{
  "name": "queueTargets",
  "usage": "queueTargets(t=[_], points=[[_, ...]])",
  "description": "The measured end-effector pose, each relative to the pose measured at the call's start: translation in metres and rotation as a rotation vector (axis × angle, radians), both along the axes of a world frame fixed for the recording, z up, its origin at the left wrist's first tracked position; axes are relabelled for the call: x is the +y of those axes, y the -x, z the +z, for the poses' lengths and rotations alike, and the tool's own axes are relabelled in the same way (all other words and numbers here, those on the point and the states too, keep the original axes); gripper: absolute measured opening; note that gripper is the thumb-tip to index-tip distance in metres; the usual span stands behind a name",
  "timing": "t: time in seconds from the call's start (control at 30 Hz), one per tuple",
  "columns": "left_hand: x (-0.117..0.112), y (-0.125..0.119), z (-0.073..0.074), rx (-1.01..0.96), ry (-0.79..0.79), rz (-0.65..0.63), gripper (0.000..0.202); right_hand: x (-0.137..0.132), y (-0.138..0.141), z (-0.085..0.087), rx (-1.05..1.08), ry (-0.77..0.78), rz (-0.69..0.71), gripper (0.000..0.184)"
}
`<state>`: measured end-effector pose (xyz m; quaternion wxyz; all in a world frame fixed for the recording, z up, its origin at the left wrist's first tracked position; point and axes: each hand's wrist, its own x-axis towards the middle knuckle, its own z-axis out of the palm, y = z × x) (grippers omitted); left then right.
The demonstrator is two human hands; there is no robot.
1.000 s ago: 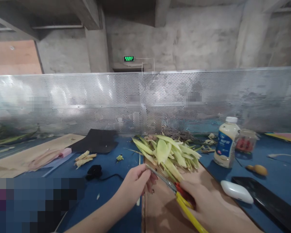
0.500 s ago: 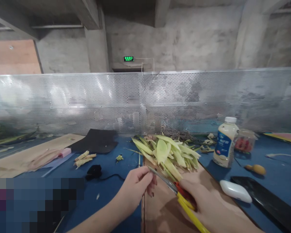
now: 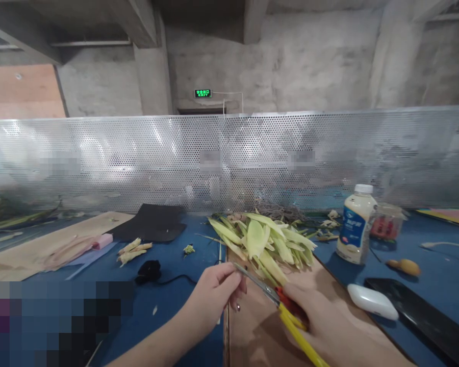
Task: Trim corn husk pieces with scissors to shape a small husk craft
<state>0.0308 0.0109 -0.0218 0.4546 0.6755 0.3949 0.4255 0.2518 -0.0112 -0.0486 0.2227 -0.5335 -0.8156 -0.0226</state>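
My right hand (image 3: 329,329) grips the yellow and red handles of a pair of scissors (image 3: 277,303), blades pointing up and left. My left hand (image 3: 216,295) is closed in a pinch at the blade tips, holding a thin pale strip whose ends show above and below the fingers. Just beyond lies a pile of pale green leaf pieces (image 3: 263,242) on a brown cardboard sheet (image 3: 252,326) over the blue table (image 3: 168,300).
A white bottle (image 3: 355,224) and a small clear jar (image 3: 388,221) stand at the right. A white oblong object (image 3: 373,302) and a black slab (image 3: 424,318) lie near my right hand. Trimmed stalk bits (image 3: 132,250), a black cloth (image 3: 151,221) and a perforated metal screen (image 3: 229,158) are further back.
My left hand shifted slightly down and right along the scissor blades, staying pinched. The right hand and scissors have hardly moved.
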Motion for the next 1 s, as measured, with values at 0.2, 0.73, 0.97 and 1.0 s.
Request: queueTargets(t=[0.2, 0.73, 0.97, 1.0], points=[[-0.002, -0.003, 0.0, 0.007, 0.01, -0.017, 0.023, -0.01, 0.006, 0.018, -0.142, -0.193, -0.026, 0.009], [0.008, 0.007, 0.006, -0.092, -0.018, 0.116, 0.025, -0.004, 0.006, 0.013, 0.067, -0.045, 0.006, 0.018], [0.024, 0.019, 0.005, -0.029, -0.021, 0.148, 0.023, 0.018, 0.003, 0.0, 0.735, 0.153, 0.155, 0.022], [0.025, 0.018, 0.004, -0.003, -0.018, 0.133, 0.023, 0.017, 0.005, 0.003, 0.844, 0.173, 0.131, 0.022]])
